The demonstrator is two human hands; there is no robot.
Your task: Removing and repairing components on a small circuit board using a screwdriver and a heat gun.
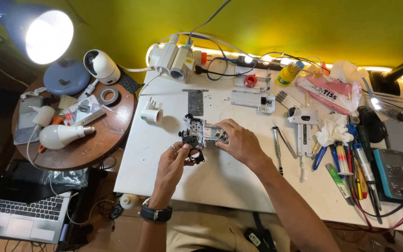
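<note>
Item: opened device point(204, 133), metal frame and black parts, mid-bench point(164, 168).
Your left hand point(172, 163) pinches a black ring part point(195, 154) at the device's near-left corner; your right hand point(239, 141) clamps its right end.
Step, by my reading: working that part at the frame; it calls for a steady right-hand hold.
Room: bare bench nearer you; screwdriver point(276, 148) and tools right of the device; plug adapter point(152, 113) to its left.

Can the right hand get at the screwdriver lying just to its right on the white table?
Probably yes: the screwdriver lies uncovered beside the right hand, though that hand now grips the opened device.
</note>
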